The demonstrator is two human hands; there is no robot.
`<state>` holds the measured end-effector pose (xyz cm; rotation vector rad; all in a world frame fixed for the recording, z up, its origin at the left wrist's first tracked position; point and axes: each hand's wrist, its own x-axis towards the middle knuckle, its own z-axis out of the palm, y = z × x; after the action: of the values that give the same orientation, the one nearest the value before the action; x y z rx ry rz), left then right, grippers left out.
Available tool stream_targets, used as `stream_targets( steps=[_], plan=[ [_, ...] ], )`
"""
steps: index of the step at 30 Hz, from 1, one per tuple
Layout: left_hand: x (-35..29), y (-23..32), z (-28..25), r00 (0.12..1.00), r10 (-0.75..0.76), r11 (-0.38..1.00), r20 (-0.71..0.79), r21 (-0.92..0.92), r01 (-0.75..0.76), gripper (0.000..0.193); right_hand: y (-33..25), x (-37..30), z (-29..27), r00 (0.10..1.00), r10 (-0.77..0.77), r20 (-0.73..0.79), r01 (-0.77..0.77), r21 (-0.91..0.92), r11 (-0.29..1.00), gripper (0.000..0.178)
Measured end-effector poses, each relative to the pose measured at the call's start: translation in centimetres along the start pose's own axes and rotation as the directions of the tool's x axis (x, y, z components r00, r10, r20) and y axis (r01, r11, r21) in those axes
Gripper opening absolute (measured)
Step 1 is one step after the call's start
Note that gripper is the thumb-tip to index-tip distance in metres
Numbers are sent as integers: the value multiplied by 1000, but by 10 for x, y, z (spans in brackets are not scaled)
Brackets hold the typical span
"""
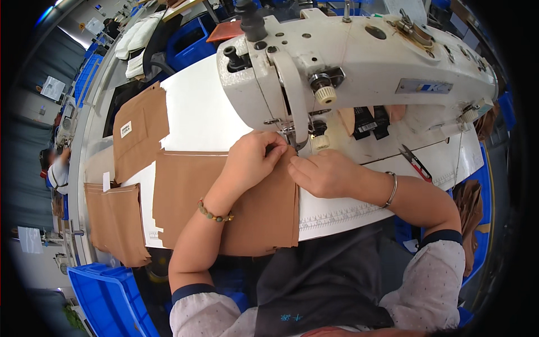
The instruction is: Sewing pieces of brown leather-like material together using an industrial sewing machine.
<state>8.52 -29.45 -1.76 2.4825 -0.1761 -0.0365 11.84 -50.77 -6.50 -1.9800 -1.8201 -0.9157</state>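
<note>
Brown woven fabric panel [258, 219] at centre of frame, spread on the white sewing table [331, 216], top right corner between both hands, right by the needle end of the sewing machine [359, 56]. Likely light, soft, limp; should fold and crease easily. Probably slides readily on the smooth tabletop, little fragility, possible fraying at the ragged lower left edge. Best hold: thin pinch on the top or right edge, close to the corner. Avoid one-sided pull; skew likely.

Left hand [252, 160]: just above centre, thumb and forefinger closed in a pinch at the corner, apparently on cloth, remaining fingers curled. Right hand [325, 174]: right of centre, knuckles up, fingertips bunched on the panel's right edge, apparently gripping cloth too. Can't tell layer count under the fingers. Left forearm [197, 241] angled up from lower left, right forearm [421, 199] coming in from the right.
</note>
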Motion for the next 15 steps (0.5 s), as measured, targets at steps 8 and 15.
stream_targets(
  steps=[8, 15],
  plan=[
    [-1, 0, 5, 984, 99, 995, -145, 31, -96, 11, 2, 5, -12, 996, 76, 38, -78, 72, 994, 20],
    [5, 3, 3, 987, 90, 990, -132, 117, -75, 11, 3, 4, -11, 992, 119, 51, -120, 17, 993, 15]
  ],
)
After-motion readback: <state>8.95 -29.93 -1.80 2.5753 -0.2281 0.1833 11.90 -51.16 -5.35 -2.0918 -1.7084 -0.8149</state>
